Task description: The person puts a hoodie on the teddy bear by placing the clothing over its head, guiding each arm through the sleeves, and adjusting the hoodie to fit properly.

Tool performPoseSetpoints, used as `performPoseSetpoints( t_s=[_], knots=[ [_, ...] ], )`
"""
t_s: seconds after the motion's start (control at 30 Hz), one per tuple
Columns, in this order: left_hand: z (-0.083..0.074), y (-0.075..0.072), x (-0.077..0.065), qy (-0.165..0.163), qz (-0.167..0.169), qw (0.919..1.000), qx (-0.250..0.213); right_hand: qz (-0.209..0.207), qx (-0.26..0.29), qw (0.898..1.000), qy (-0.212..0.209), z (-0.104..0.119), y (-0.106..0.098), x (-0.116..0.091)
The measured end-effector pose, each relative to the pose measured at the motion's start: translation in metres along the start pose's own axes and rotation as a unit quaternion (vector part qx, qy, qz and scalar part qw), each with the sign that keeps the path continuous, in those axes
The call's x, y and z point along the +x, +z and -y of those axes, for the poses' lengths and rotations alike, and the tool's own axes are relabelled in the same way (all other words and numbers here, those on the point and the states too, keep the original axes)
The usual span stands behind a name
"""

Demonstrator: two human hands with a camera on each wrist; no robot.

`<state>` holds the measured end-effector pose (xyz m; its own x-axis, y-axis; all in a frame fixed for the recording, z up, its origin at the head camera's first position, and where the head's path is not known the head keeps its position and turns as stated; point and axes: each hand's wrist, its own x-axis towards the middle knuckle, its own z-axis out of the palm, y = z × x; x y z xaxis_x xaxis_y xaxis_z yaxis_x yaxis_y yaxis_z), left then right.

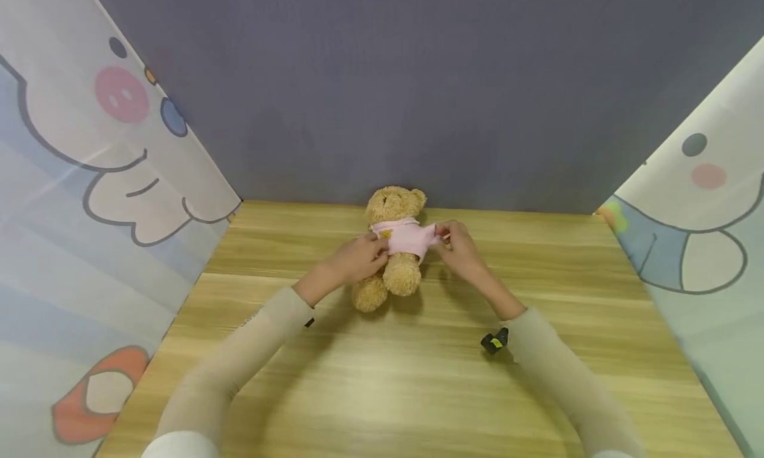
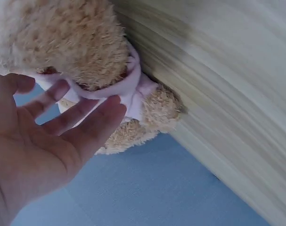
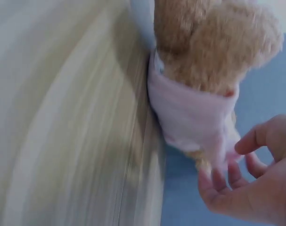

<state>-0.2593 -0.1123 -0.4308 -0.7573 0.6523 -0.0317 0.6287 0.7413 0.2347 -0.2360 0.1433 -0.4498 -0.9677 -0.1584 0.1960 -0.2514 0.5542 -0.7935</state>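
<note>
A tan teddy bear (image 1: pixel 401 276) in a pink shirt (image 1: pixel 408 236) with a small bear print on its chest lies or leans at the back of the table, head toward the dark wall. My right hand (image 1: pixel 459 251) pinches the shirt's sleeve between thumb and fingers and draws it out to the side; the right wrist view shows the pinched pink cloth (image 3: pixel 192 113) closely. At the bear's other side, my left hand (image 1: pixel 360 259) touches the shirt's front, and in the left wrist view its fingers (image 2: pixel 98 120) stretch loosely along the hem. The bear's far arm is partly hidden.
The wood-grain table (image 1: pixel 382 392) ends at a dark grey wall panel (image 1: pixel 382 87) right behind the bear. Cartoon-printed curtains stand at the left (image 1: pixel 119 179) and right (image 1: pixel 704 199). A small black device (image 1: pixel 494 342) sits at my right wrist.
</note>
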Motion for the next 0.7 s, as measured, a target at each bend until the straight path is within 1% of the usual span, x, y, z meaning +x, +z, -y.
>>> performPoseSetpoints(
  t_s=[0.07, 0.1, 0.2, 0.27, 0.33, 0.37, 0.43, 0.5, 0.6, 0.7],
  knots=[
    [0.0, -0.006, 0.001, -0.002, 0.015, 0.9999, -0.006, 0.001, -0.005, 1.0, 0.02, -0.003, -0.005, 0.003],
    [0.0, -0.009, 0.002, -0.006, 0.021, 0.9997, -0.006, 0.005, -0.01, 1.0, 0.024, -0.004, -0.007, 0.004],
    [-0.004, -0.018, 0.006, -0.033, 0.032, 0.9988, 0.02, 0.024, -0.026, 0.999, 0.033, -0.007, -0.009, 0.009],
    [-0.008, -0.025, 0.012, -0.039, 0.017, 0.9986, 0.03, 0.029, -0.038, 0.998, 0.032, -0.007, -0.009, 0.012],
    [-0.014, -0.032, 0.019, -0.032, 0.003, 0.999, 0.029, 0.029, -0.045, 0.998, 0.032, -0.005, -0.009, 0.012],
    [-0.017, -0.034, 0.023, -0.024, 0.0, 0.9995, 0.02, 0.03, -0.047, 0.998, 0.03, -0.004, -0.01, 0.012],
    [-0.022, -0.036, 0.031, -0.002, -0.001, 1.0, 0.0, 0.037, -0.048, 0.998, 0.013, -0.003, -0.012, 0.012],
    [-0.026, -0.036, 0.038, 0.001, 0.019, 0.9997, -0.015, 0.048, -0.047, 0.998, -0.01, -0.001, -0.014, 0.012],
    [-0.028, -0.034, 0.047, -0.019, 0.056, 0.9982, -0.007, 0.058, -0.07, 0.994, -0.063, 0.001, -0.014, 0.014],
    [-0.027, -0.032, 0.053, -0.044, 0.087, 0.9951, 0.022, 0.055, -0.111, 0.988, -0.095, 0.001, -0.013, 0.017]
  ],
)
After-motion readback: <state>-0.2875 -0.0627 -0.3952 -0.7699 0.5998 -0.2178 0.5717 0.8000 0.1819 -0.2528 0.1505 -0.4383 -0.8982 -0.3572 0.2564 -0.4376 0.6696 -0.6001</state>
